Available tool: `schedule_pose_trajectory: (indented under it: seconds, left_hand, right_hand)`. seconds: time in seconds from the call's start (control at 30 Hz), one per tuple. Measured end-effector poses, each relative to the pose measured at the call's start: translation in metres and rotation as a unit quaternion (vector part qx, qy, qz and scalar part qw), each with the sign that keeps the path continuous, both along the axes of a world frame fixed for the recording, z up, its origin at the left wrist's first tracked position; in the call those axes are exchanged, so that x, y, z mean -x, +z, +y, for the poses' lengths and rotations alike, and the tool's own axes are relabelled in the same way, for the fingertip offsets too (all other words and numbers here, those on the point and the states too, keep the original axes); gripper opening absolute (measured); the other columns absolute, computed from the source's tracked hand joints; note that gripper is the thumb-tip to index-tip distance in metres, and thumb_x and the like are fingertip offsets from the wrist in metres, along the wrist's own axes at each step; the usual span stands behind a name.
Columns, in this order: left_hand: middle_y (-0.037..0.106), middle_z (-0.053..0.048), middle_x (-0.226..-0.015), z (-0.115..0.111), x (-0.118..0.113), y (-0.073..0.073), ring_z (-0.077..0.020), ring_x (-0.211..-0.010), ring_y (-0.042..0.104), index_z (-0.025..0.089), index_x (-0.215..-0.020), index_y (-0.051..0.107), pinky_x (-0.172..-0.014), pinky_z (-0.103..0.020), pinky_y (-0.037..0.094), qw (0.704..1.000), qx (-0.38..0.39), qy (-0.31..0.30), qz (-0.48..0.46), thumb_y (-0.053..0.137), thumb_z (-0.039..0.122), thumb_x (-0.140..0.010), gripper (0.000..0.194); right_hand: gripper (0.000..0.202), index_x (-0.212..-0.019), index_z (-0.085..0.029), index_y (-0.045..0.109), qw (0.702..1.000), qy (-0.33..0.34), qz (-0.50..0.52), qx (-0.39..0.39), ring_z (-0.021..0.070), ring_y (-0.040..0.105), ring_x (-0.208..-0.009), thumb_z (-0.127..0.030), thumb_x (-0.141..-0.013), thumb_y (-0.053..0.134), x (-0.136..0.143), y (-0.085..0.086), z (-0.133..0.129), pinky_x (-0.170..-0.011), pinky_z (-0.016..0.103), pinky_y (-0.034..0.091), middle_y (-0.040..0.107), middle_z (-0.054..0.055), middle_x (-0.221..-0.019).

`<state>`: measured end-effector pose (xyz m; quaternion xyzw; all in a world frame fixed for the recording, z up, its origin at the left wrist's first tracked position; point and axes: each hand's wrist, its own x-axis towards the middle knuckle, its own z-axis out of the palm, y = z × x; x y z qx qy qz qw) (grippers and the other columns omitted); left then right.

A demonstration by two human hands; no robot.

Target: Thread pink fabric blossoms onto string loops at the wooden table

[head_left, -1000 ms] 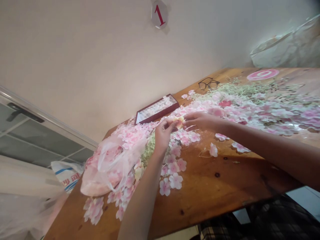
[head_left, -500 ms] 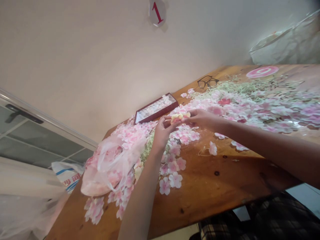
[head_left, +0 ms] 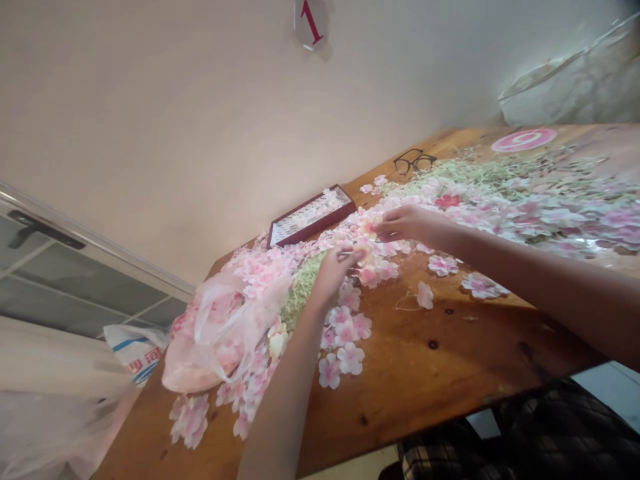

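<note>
My left hand (head_left: 334,272) pinches a yellow-pink artificial flower (head_left: 365,259) between thumb and fingertips, low over the table. Just beyond it and to the right, my right hand (head_left: 406,224) has its fingers closed on another yellowish-pink flower (head_left: 370,225). A gap separates the two hands. Loose pink and white blossoms (head_left: 345,330) lie under and in front of my left hand. Beside its wrist is a tangle of pale green stems (head_left: 304,285). To the right of my right hand spreads a larger heap of pink blossoms (head_left: 530,220).
Against the wall stands a dark red framed tray (head_left: 313,220) with small pieces inside. Glasses (head_left: 415,163) lie farther back. A translucent bag of pink petals (head_left: 210,347) rests at left. Toward the front, a single blossom with a thin stem (head_left: 425,295) lies on the wooden table (head_left: 400,380).
My hands were together at the yellowish flowers and have now moved apart. The left has dropped slightly toward me; the right has shifted a little to the right, each with a flower.
</note>
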<state>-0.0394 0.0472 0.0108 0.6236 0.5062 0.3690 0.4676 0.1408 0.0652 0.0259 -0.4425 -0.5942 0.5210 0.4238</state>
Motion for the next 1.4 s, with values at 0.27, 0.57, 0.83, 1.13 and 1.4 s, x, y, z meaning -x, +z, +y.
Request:
schedule_pose_trajectory:
  seconds: [0.27,0.57,0.83,1.13,1.4]
  left_hand:
    - [0.060,-0.008,-0.088,-0.014,-0.021,-0.026,-0.0164,-0.073,0.056,0.018,-0.085,0.059,-0.060,-0.028,0.045,0.977,0.003,-0.188,0.101,0.053,0.038,-0.067,0.028]
    - [0.059,-0.007,-0.081,-0.007,-0.015,-0.032,-0.0191,-0.077,0.052,0.017,-0.074,0.059,-0.072,-0.031,0.038,0.933,-0.223,-0.087,0.267,0.045,0.038,-0.073,0.025]
    - [0.060,-0.006,-0.085,-0.008,-0.015,-0.031,-0.0183,-0.080,0.052,0.021,-0.082,0.061,-0.074,-0.030,0.038,0.951,-0.198,-0.082,0.221,0.045,0.035,-0.074,0.022]
    - [0.052,-0.001,-0.068,-0.015,-0.025,-0.013,-0.0110,-0.063,0.051,0.018,-0.073,0.049,-0.058,-0.024,0.042,0.996,-0.087,0.012,0.009,0.046,0.048,-0.070,0.030]
    - [0.055,-0.002,-0.073,-0.008,-0.022,-0.019,-0.0099,-0.066,0.054,0.014,-0.074,0.053,-0.067,-0.026,0.045,0.997,-0.036,0.024,-0.062,0.059,0.038,-0.062,0.028]
  right_hand:
    - [0.036,-0.049,-0.018,0.043,0.979,-0.043,-0.191,-0.063,0.0060,0.033,-0.041,-0.046,-0.063,0.061,-0.005,0.003,0.001,-0.041,0.023,0.026,0.042,-0.003,-0.044]
    - [0.029,-0.050,-0.018,0.048,0.997,0.010,-0.070,0.016,0.0121,0.050,-0.059,-0.039,-0.055,0.067,-0.011,-0.004,0.000,-0.055,0.026,0.041,0.051,0.002,-0.060]
    - [0.030,-0.046,-0.018,0.047,0.986,-0.025,-0.164,-0.001,0.0092,0.044,-0.048,-0.038,-0.059,0.064,-0.027,-0.018,-0.009,-0.046,0.024,0.034,0.049,0.000,-0.050]
    - [0.035,-0.050,-0.018,0.046,0.975,0.004,-0.215,-0.048,0.0076,0.040,-0.043,-0.047,-0.058,0.063,-0.019,-0.028,-0.010,-0.042,0.024,0.028,0.047,-0.002,-0.046]
    - [0.015,-0.063,-0.017,0.059,0.991,0.111,0.038,0.057,0.0131,0.055,-0.069,-0.032,-0.063,0.062,-0.019,-0.034,-0.011,-0.068,0.027,0.045,0.058,0.003,-0.071]
